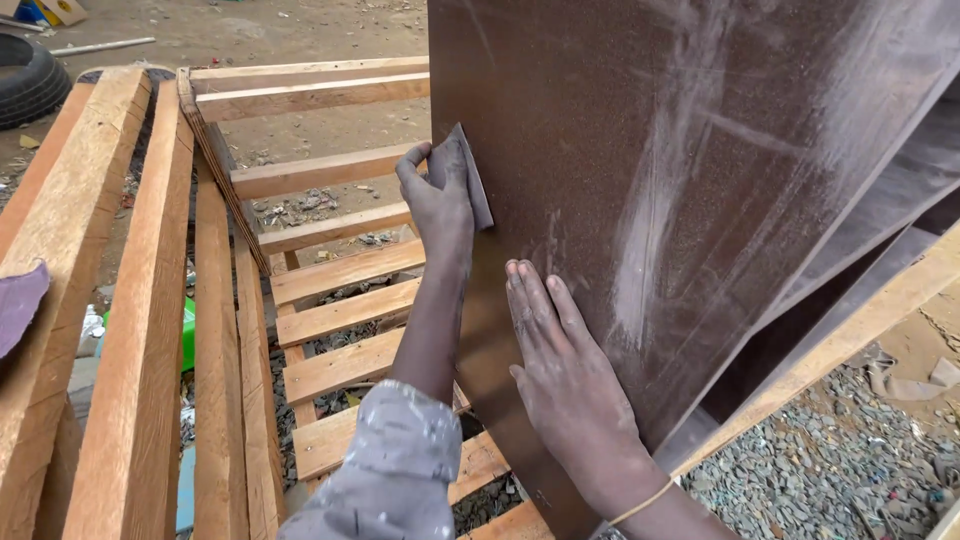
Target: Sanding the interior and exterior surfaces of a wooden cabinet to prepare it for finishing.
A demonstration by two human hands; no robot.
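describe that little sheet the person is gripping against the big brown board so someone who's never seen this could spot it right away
Start at the big dark brown board standing upright on the right. At its left edge, the left hand grips a small grey sheet of sandpaper, above the right hand, which lies flat on the board. It is thin, dull grey and hand-sized, unlike the pale wooden slats behind.

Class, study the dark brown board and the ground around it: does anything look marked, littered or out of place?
Yes. The dark brown board carries pale dusty streaks across its face, beside the sanding pad held by the left hand. The right hand lies flat on it. Scraps litter the dirt under the wooden slat frame, and a tyre lies nearby.
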